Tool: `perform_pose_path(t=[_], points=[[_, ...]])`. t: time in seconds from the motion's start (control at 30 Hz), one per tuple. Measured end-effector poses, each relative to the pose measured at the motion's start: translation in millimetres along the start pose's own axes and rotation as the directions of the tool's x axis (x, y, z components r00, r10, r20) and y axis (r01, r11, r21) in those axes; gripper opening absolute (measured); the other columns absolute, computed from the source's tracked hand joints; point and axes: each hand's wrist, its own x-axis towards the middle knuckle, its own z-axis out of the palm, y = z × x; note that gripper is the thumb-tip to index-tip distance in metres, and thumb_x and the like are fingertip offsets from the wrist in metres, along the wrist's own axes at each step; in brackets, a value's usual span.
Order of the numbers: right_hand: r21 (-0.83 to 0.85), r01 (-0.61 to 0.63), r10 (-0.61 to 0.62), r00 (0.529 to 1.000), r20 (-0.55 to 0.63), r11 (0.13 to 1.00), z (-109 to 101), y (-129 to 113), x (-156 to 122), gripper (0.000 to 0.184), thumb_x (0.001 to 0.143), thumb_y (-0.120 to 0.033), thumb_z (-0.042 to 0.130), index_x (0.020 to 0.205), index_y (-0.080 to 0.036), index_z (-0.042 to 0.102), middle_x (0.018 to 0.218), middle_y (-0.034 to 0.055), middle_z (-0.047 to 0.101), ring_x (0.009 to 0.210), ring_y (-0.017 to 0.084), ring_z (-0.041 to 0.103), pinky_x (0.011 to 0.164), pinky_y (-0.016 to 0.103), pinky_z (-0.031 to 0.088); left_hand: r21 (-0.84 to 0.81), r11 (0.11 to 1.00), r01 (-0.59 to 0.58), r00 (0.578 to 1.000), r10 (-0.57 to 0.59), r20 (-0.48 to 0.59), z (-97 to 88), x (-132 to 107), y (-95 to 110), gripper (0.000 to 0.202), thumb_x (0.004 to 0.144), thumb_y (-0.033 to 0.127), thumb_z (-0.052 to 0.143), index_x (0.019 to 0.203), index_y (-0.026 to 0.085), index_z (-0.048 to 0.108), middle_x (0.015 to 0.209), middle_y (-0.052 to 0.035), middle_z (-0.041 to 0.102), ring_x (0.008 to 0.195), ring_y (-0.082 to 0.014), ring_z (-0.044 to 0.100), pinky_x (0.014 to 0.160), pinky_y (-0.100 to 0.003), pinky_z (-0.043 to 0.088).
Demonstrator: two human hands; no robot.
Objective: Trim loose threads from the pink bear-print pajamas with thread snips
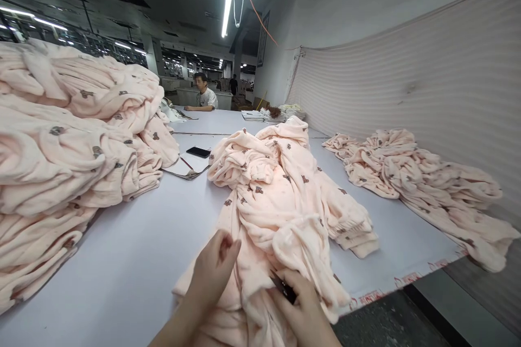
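Note:
A pale pink plush garment [280, 206] with small brown motifs lies bunched in front of me, with its near end under my hands. My right hand [303, 303] is closed around small dark thread snips [285, 288], their tip pointing to the upper left against the cloth. Just over the left side of the garment is my left hand [215, 265], its fingers curled in and the thumb beside them. Whether anything sits between those fingers is too hidden to tell.
A tall heap of similar pink garments [81, 135] fills the left. More pink garments [407, 168] lie at the right, partly over the table edge. A phone [198, 152] and a pencil [186, 163] rest on a clipboard. A person [207, 96] sits beyond the table [134, 260].

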Motion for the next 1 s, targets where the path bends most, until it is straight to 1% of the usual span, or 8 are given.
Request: perform_pose_path(t=[0.1,0.2,0.27,0.47,0.73,0.8,0.9,1.0], points=[[0.081,-0.03,0.027,0.999,0.038,0.996,-13,-7,6,0.011,0.085,-0.025,0.056,0.076,-0.018,0.06,0.072,-0.0005,0.061,0.071,0.017,0.058,0.063,0.024,0.042,0.23,0.973,0.027,0.996,-0.045,0.074,-3.6,-30,-13,0.026,0.077,0.045,0.064,0.076,0.022,0.05,0.063,0.0058,0.05,0.06,-0.0138,0.046,0.058,-0.025,0.035],[0.02,-0.046,0.044,0.997,0.056,0.999,-17,-12,4,0.002,0.079,-0.019,0.06,0.081,-0.019,0.062,0.077,-0.0001,0.064,0.076,0.018,0.061,0.067,0.025,0.045,0.011,1.0,0.014,0.986,-0.016,0.169,10.0,-40,-20,0.018,0.08,0.037,0.06,0.083,0.021,0.052,0.079,0.0018,0.054,0.077,-0.0171,0.052,0.068,-0.026,0.041],[-0.013,-0.032,0.033,0.999,0.033,0.999,-19,-12,0,0.015,0.075,-0.021,0.065,0.091,-0.021,0.064,0.088,0.002,0.067,0.083,0.02,0.063,0.073,0.028,0.047,-0.147,0.989,0.015,0.989,0.006,0.147,17.8,-38,-19,0.011,0.082,0.031,0.058,0.081,0.021,0.052,0.079,0.0021,0.052,0.08,-0.0162,0.05,0.073,-0.026,0.041],[-0.146,0.175,-0.174,0.985,0.021,0.974,-25,-22,-6,0.025,0.088,-0.026,0.051,0.11,-0.025,0.063,0.1,0.0048,0.067,0.089,0.02,0.065,0.075,0.027,0.051,-0.408,0.902,0.14,0.98,-0.067,0.187,22.2,-34,-18,0.014,0.079,0.029,0.065,0.082,0.021,0.054,0.078,0.0034,0.052,0.076,-0.0123,0.048,0.073,-0.024,0.04],[-0.319,0.236,-0.284,0.952,-0.113,0.918,-14,-7,-9,0.027,0.082,-0.019,0.053,0.107,-0.027,0.059,0.095,0.0027,0.068,0.084,0.021,0.066,0.069,0.029,0.052,-0.201,0.979,-0.039,0.997,0.05,0.05,20.5,-35,-15,0.026,0.077,0.03,0.066,0.102,0.025,0.058,0.094,0.0004,0.059,0.095,-0.0175,0.053,0.086,-0.025,0.04],[-0.344,0.219,-0.298,0.934,-0.197,0.913,-14,2,-2,0.03,0.081,-0.013,0.046,0.105,-0.026,0.058,0.096,0.0032,0.068,0.088,0.022,0.066,0.071,0.03,0.051,-0.127,0.991,0.048,0.988,-0.028,0.154,17.6,-32,-11,0.018,0.077,0.034,0.065,0.086,0.019,0.063,0.082,0.0,0.058,0.085,-0.0169,0.053,0.078,-0.024,0.04],[-0.334,0.118,-0.225,0.926,-0.303,0.935,-19,10,15,0.016,0.082,-0.016,0.047,0.093,-0.023,0.057,0.087,0.0032,0.067,0.08,0.022,0.065,0.066,0.031,0.049,-0.222,0.912,0.344,0.915,-0.272,0.299,14.2,-25,-4,0.026,0.078,0.039,0.064,0.067,0.015,0.06,0.063,0.0026,0.053,0.064,-0.0126,0.046,0.062,-0.022,0.038],[-0.276,0.019,-0.095,0.96,-0.264,0.961,-24,9,25,0.009,0.083,-0.022,0.053,0.075,-0.022,0.051,0.071,-0.0007,0.061,0.066,0.019,0.061,0.059,0.028,0.046,-0.403,0.801,0.443,0.887,-0.325,0.329,13.3,-21,1,0.023,0.08,0.035,0.062,0.069,0.015,0.063,0.067,0.0009,0.059,0.067,-0.0138,0.049,0.069,-0.025,0.042]])
